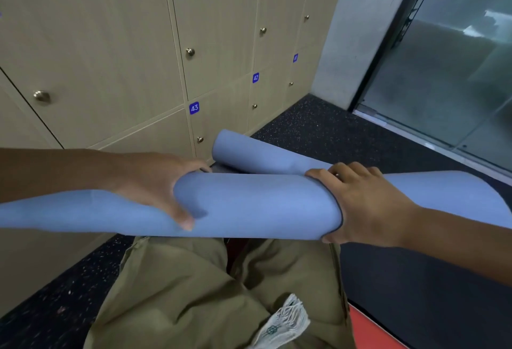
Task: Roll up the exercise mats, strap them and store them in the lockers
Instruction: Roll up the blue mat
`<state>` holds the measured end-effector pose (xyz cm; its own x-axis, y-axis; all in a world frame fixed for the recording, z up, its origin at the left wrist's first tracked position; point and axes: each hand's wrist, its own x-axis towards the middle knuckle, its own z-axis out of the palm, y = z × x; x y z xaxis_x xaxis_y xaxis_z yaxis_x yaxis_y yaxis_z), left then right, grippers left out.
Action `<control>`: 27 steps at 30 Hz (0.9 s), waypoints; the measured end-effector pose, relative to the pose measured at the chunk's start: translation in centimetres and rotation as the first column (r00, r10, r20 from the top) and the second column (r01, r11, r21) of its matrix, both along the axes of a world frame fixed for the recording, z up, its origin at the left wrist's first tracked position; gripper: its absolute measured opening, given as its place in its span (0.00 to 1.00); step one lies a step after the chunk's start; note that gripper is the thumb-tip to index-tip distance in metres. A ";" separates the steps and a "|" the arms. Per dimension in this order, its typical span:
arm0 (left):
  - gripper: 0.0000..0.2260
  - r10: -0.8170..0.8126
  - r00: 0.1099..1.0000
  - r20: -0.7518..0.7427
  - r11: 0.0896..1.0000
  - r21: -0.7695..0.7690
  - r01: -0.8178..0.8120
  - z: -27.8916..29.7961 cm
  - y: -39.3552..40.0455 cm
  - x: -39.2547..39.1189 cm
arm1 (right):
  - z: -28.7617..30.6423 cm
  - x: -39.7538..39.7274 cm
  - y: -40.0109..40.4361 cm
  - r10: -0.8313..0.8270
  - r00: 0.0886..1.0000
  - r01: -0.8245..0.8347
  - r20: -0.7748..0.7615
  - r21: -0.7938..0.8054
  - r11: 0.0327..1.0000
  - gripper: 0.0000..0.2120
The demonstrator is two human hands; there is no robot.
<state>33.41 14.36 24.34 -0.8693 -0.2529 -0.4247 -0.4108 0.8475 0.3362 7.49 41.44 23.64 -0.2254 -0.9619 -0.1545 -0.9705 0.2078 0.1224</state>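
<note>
Nearest the camera, the person's olive trousers [210, 293] filled the lower middle, with a pale fringed cloth [285, 323] lying on the right thigh. A red-orange mat edge [371, 329] showed at the near right on the dark speckled floor [318, 124].

Just beyond the knees, a blue exercise mat [257, 204] stretched across the view from the left edge to the right, partly rolled into a thick tube in the middle. The left hand [155, 190] gripped the roll at its left end, thumb laid over the near side and fingers curled round the far side. The right hand [357, 204] clasped the roll's right end, fingers hooked over the top and the palm against the open end, where a dark edge of the mat showed. A loose flap of the same mat [249, 152] curled up behind the roll, toward the lockers.

Farther off, on the left and centre, stood a wall of tan lockers [110, 44] with brass knobs and blue number plates reading 38, 39, 42 and 43, all doors shut. At the far right a glass door [448, 57] met a grey wall.
</note>
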 end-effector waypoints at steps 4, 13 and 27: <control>0.36 0.001 1.000 0.018 0.991 0.133 -0.003 -0.4 2.0 -2.7 | -1.8 0.8 0.6 -0.015 0.996 0.004 -0.092 -0.118 0.993 0.52; 0.36 -0.119 0.989 -0.088 0.988 0.084 0.127 -2.0 4.2 -7.3 | 2.8 -2.9 -0.5 -0.257 0.854 0.140 0.451 0.277 0.951 0.39; 0.34 -0.128 0.991 0.028 0.985 0.121 0.123 -1.7 4.8 -7.7 | -0.6 -10.2 -5.9 -0.407 0.898 0.301 0.169 0.440 0.846 0.42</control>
<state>25.73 19.19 22.61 -0.8746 -0.0888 -0.4766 -0.3172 0.8482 0.4242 -2.70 35.52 23.07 -0.4418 -0.6688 -0.5980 -0.8482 0.5285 0.0355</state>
